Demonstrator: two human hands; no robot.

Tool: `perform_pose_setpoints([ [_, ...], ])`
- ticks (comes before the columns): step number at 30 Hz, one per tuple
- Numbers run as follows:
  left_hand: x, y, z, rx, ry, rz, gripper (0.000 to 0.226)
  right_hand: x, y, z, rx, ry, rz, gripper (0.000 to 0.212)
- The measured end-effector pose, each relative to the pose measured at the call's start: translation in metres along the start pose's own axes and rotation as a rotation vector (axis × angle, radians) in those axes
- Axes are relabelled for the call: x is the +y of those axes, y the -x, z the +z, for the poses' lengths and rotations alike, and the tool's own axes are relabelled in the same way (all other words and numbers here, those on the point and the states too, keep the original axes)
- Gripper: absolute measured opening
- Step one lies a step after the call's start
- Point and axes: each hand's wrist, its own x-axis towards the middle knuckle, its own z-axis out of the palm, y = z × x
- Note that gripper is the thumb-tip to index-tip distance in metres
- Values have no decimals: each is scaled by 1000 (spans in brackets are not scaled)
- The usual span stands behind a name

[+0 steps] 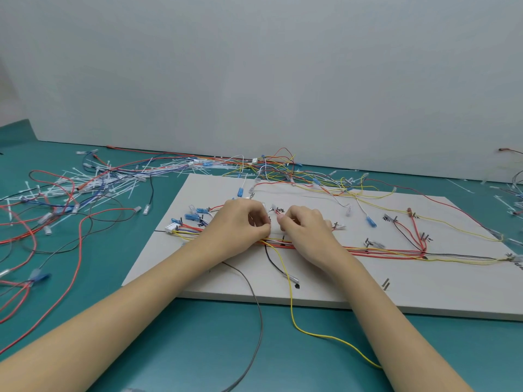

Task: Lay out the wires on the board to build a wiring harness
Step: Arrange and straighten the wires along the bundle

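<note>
A white board (325, 290) lies on the teal table, with a bundle of red, yellow and black wires (382, 252) routed across it between small black pegs. My left hand (240, 222) and my right hand (304, 224) sit close together near the board's middle, fingers curled, each pinching thin wires just above the bundle. What exactly lies between the fingertips is too small to tell. A yellow wire (291, 301) and a grey wire (254, 295) trail from the bundle off the board's front edge. A white connector (171, 228) sits at the board's left edge.
Loose red, blue and black wires and several white cable ties (93, 185) are heaped on the table to the left. More tangled wires (283, 168) lie behind the board by the white wall. Blue terminals (371, 222) rest on the board.
</note>
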Motion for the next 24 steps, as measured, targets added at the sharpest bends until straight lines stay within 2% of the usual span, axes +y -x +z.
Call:
perform_pose_setpoints([
  [7,3,1,-1,-9,-76,47,9,-5,3,-4,49,-121,-29,23],
  [11,7,3,0,18,-193,35,19,-7,4,-7,47,-267,-25,24],
  [15,12,3,-1,37,-193,-49,28,-10,6,-8,80,-353,-29,24],
  [24,15,-1,-3,-1,-142,-144,20,-12,6,-9,117,-390,-10,29],
])
